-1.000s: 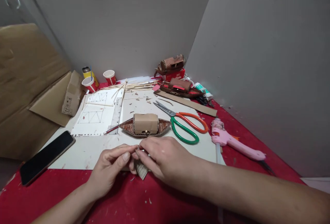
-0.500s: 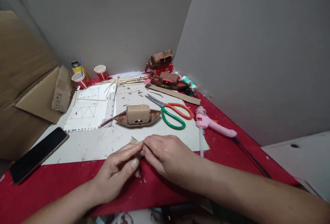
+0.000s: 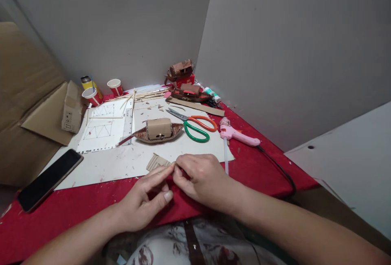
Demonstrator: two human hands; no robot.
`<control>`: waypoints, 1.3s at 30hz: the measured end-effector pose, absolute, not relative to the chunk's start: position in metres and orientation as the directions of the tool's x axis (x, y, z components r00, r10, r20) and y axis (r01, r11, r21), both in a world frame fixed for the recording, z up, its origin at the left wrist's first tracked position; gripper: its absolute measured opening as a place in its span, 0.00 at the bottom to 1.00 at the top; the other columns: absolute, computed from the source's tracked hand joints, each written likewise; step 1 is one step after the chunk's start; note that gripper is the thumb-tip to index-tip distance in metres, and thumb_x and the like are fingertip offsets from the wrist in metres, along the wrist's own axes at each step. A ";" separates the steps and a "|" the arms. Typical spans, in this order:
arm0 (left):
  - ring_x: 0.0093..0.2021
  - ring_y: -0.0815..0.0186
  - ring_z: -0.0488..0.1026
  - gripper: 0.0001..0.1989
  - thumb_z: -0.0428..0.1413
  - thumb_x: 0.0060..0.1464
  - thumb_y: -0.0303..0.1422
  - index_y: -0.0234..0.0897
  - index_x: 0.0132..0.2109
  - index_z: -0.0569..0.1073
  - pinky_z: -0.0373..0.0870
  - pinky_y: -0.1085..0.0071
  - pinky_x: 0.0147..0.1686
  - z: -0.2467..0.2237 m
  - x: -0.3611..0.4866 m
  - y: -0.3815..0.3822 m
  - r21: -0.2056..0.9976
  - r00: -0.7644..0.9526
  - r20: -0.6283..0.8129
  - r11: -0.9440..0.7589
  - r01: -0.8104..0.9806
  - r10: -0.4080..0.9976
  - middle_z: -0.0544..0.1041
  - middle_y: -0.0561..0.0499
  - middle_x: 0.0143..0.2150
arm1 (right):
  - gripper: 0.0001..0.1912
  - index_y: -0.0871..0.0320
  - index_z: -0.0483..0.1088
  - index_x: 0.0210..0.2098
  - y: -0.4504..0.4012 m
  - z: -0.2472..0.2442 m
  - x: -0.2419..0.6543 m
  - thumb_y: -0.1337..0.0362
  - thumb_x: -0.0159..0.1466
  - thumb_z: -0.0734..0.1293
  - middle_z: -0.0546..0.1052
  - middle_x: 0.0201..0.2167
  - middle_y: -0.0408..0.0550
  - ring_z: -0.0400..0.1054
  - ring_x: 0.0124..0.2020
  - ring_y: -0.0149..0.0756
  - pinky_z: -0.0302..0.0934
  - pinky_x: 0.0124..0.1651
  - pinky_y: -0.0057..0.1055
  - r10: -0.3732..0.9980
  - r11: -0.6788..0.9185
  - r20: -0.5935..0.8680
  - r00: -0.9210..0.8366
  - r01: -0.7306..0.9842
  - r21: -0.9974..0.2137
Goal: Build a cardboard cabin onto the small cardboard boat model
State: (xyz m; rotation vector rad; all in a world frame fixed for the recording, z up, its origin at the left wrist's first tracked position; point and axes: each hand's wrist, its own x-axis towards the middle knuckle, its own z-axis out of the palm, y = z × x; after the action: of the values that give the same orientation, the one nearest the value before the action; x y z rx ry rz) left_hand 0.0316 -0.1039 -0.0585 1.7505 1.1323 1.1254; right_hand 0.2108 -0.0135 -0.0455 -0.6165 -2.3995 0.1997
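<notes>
My left hand (image 3: 149,196) is low over the near table edge. Its fingers are stretched forward, with the thumb well apart, and its index fingertip meets the fingers of my right hand. Pinched closed at that meeting point is my right hand (image 3: 198,175); whatever lies between its fingertips is hidden. Just beyond the left fingers sits a small piece of corrugated cardboard (image 3: 157,162), partly covered by the hand. Farther off, a model boat (image 3: 159,130) with a curved cardboard roof rests on white paper, beside large scissors (image 3: 195,124) with green and orange handles.
A pink glue gun (image 3: 241,134) with its cord lies at right. A phone (image 3: 50,179) and a cardboard box (image 3: 29,86) occupy the left. Paper cups (image 3: 114,88), thin sticks (image 3: 149,96), a ruler (image 3: 128,124), drawings (image 3: 100,130) and more model boats (image 3: 191,93) stand behind.
The view has tilted and shifted, so the table items appear farther left and higher. My left thumb has moved away from the fingers, and more of the corrugated piece shows.
</notes>
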 end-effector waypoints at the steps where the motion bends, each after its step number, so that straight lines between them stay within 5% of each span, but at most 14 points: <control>1: 0.38 0.62 0.79 0.29 0.54 0.60 0.25 0.46 0.67 0.64 0.78 0.62 0.42 -0.058 0.031 -0.105 0.856 0.245 0.335 -0.402 0.325 0.910 0.77 0.39 0.54 | 0.10 0.57 0.65 0.24 -0.011 -0.045 0.212 0.71 0.62 0.60 0.70 0.19 0.42 0.62 0.20 0.30 0.50 0.27 0.29 0.501 0.865 0.557 -0.663 0.400 -0.302; 4: 0.50 0.57 0.77 0.32 0.55 0.57 0.22 0.40 0.68 0.62 0.77 0.63 0.48 -0.052 0.029 -0.108 0.633 0.393 0.525 -0.655 0.413 0.755 0.78 0.38 0.54 | 0.11 0.57 0.64 0.22 0.001 -0.041 0.224 0.70 0.61 0.61 0.68 0.17 0.41 0.60 0.19 0.28 0.50 0.26 0.27 0.598 0.795 0.599 -0.532 0.488 -0.360; 6: 0.48 0.59 0.78 0.26 0.56 0.57 0.22 0.37 0.62 0.69 0.77 0.67 0.46 -0.046 0.026 -0.108 0.559 0.432 0.580 -0.723 0.406 0.691 0.81 0.40 0.48 | 0.11 0.57 0.63 0.22 0.005 -0.035 0.235 0.70 0.60 0.61 0.67 0.17 0.40 0.59 0.18 0.27 0.50 0.25 0.26 0.658 0.745 0.599 -0.457 0.515 -0.425; 9: 0.31 0.68 0.77 0.07 0.55 0.59 0.23 0.39 0.40 0.75 0.74 0.75 0.32 -0.039 0.018 -0.102 0.687 0.185 0.539 -0.556 0.468 0.822 0.79 0.52 0.31 | 0.15 0.56 0.60 0.21 -0.003 -0.026 0.246 0.70 0.64 0.59 0.64 0.17 0.38 0.57 0.19 0.25 0.50 0.25 0.24 0.617 0.748 0.417 -0.668 0.333 -0.574; 11: 0.25 0.71 0.71 0.09 0.54 0.62 0.28 0.39 0.31 0.69 0.69 0.76 0.27 -0.039 0.011 -0.094 0.785 -0.043 0.394 -0.312 0.535 0.918 0.72 0.56 0.25 | 0.16 0.56 0.59 0.21 -0.013 -0.022 0.248 0.70 0.65 0.59 0.63 0.17 0.37 0.53 0.19 0.26 0.47 0.25 0.26 0.449 0.777 0.257 -0.856 0.233 -0.585; 14: 0.27 0.68 0.71 0.06 0.54 0.62 0.35 0.39 0.37 0.67 0.68 0.71 0.28 -0.043 0.000 -0.081 0.772 -0.161 0.172 -0.032 0.635 0.972 0.73 0.54 0.30 | 0.09 0.57 0.65 0.29 -0.019 -0.025 0.244 0.75 0.60 0.59 0.72 0.27 0.40 0.59 0.25 0.27 0.48 0.29 0.28 0.306 0.795 0.054 -0.951 0.224 -0.563; 16: 0.32 0.62 0.74 0.13 0.58 0.57 0.39 0.39 0.47 0.67 0.68 0.66 0.31 -0.046 -0.002 -0.074 0.643 -0.136 0.052 0.071 0.763 0.989 0.76 0.50 0.38 | 0.09 0.57 0.66 0.31 -0.016 -0.029 0.240 0.76 0.59 0.58 0.74 0.29 0.42 0.61 0.27 0.29 0.49 0.30 0.28 0.308 0.796 0.049 -0.950 0.229 -0.561; 19: 0.42 0.52 0.75 0.28 0.62 0.51 0.40 0.37 0.56 0.64 0.67 0.60 0.37 -0.047 0.002 -0.069 0.392 -0.079 -0.060 0.096 0.915 0.995 0.77 0.43 0.46 | 0.10 0.57 0.64 0.25 -0.004 -0.033 0.233 0.68 0.63 0.61 0.70 0.21 0.41 0.58 0.22 0.28 0.46 0.28 0.28 0.372 0.772 0.041 -0.927 0.285 -0.569; 22: 0.43 0.50 0.73 0.20 0.61 0.52 0.38 0.35 0.49 0.67 0.65 0.61 0.37 -0.047 0.010 -0.067 0.315 -0.034 -0.103 0.065 0.947 0.994 0.76 0.42 0.43 | 0.11 0.58 0.68 0.28 0.006 -0.035 0.222 0.60 0.64 0.64 0.74 0.23 0.44 0.62 0.23 0.30 0.45 0.28 0.29 0.516 0.741 -0.014 -0.856 0.455 -0.494; 25: 0.36 0.56 0.70 0.13 0.60 0.52 0.37 0.38 0.40 0.66 0.62 0.64 0.33 -0.050 0.015 -0.066 0.402 -0.074 -0.122 0.118 0.908 0.990 0.73 0.47 0.36 | 0.09 0.60 0.71 0.39 0.012 -0.038 0.211 0.59 0.65 0.65 0.79 0.34 0.50 0.69 0.31 0.37 0.48 0.31 0.31 0.575 0.742 -0.006 -0.818 0.525 -0.416; 27: 0.32 0.61 0.67 0.09 0.58 0.53 0.34 0.39 0.37 0.64 0.60 0.67 0.32 -0.054 0.017 -0.066 0.569 -0.093 -0.118 0.144 0.810 0.989 0.70 0.52 0.32 | 0.11 0.60 0.70 0.43 0.014 -0.041 0.207 0.59 0.67 0.65 0.79 0.39 0.51 0.71 0.34 0.39 0.50 0.32 0.32 0.536 0.770 -0.004 -0.844 0.491 -0.406; 31: 0.32 0.66 0.65 0.05 0.56 0.56 0.33 0.38 0.35 0.68 0.62 0.69 0.34 -0.055 0.021 -0.067 0.908 -0.027 -0.159 0.157 0.388 0.987 0.69 0.54 0.30 | 0.11 0.60 0.71 0.40 0.015 -0.045 0.203 0.59 0.68 0.63 0.78 0.38 0.52 0.73 0.36 0.42 0.54 0.34 0.34 0.498 0.815 0.026 -0.867 0.457 -0.356; 35: 0.27 0.69 0.59 0.09 0.58 0.56 0.37 0.35 0.34 0.71 0.59 0.72 0.28 -0.048 0.030 -0.072 0.957 -0.073 -0.209 0.219 0.189 0.975 0.66 0.56 0.26 | 0.09 0.61 0.71 0.40 0.015 -0.045 0.200 0.62 0.68 0.62 0.79 0.36 0.52 0.74 0.35 0.43 0.55 0.34 0.35 0.507 0.815 0.023 -0.862 0.470 -0.340; 39: 0.28 0.68 0.62 0.10 0.57 0.57 0.35 0.36 0.29 0.71 0.60 0.71 0.28 -0.044 0.040 -0.079 0.946 -0.168 -0.070 0.119 0.302 0.983 0.66 0.55 0.25 | 0.10 0.61 0.70 0.41 0.009 -0.046 0.198 0.62 0.68 0.61 0.79 0.36 0.52 0.74 0.33 0.44 0.54 0.32 0.36 0.529 0.800 0.012 -0.849 0.493 -0.342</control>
State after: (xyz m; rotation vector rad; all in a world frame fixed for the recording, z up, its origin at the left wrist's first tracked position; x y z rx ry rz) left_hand 0.0400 -0.0785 -0.0439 1.2846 1.6032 1.0831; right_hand 0.1978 0.0090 -0.0465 -0.8198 -2.8785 0.5030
